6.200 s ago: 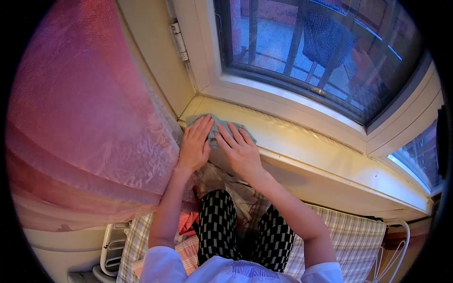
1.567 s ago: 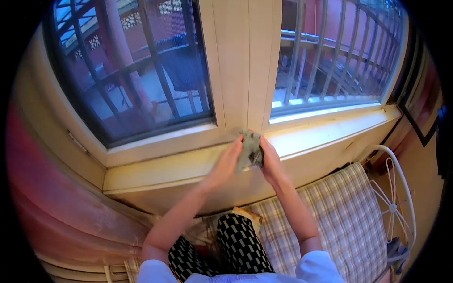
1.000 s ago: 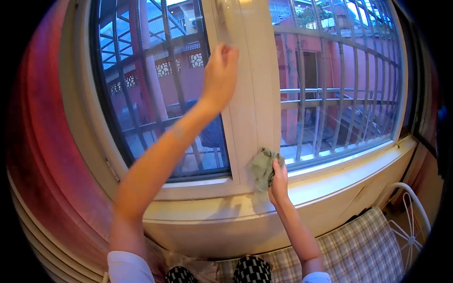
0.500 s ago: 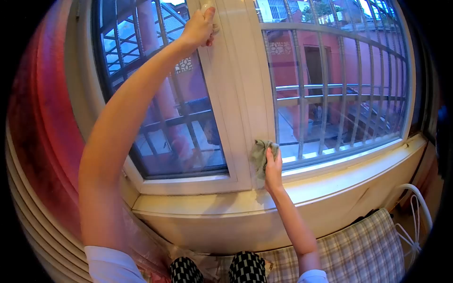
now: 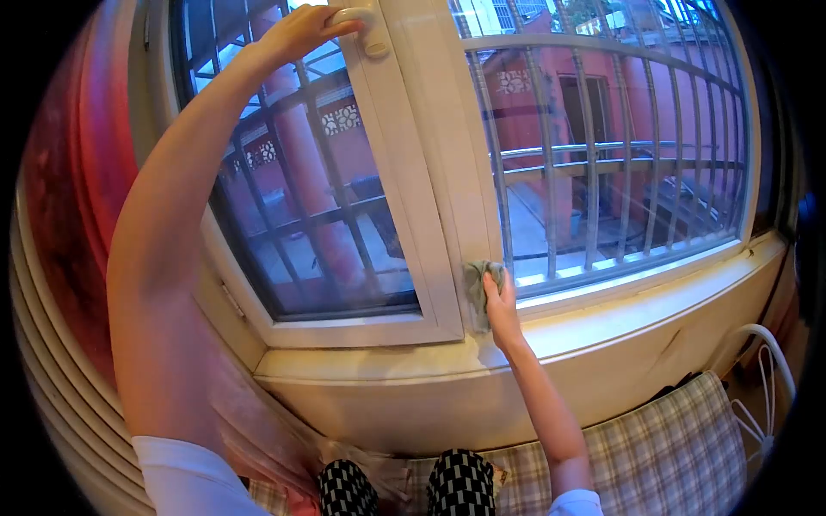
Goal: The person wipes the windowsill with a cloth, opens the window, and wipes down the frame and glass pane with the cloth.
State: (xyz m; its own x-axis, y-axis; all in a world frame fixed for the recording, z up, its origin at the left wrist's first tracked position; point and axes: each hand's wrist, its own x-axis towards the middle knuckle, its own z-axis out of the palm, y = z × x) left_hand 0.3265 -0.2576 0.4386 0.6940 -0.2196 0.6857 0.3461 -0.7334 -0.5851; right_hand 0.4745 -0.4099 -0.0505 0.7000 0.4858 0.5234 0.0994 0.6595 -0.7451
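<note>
Along the tall white-framed glass sash (image 5: 331, 206), cream painted sill (image 5: 576, 335), white upright post (image 5: 467, 189): my hands apart, both gripping.
Left hand (image 5: 301, 33) high; right hand (image 5: 503, 311) low at the post, bunching a crumpled grey-green fabric cloth (image 5: 478, 288) above the sill; left clamped on a curved white handle (image 5: 372, 36). Progress: handle looks turned, can't tell if sash ajar; dark spot (image 5: 751, 252) left on sill's far right.

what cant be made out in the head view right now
In the head view:
- Cloth: its full shape, partly covered by the right hand.
- Window handle: the end of its lever, hidden in the left hand.
- Patterned trousers: cut off by the bottom edge.
- White metal frame: its right side, cut off by the dark rim.
</note>
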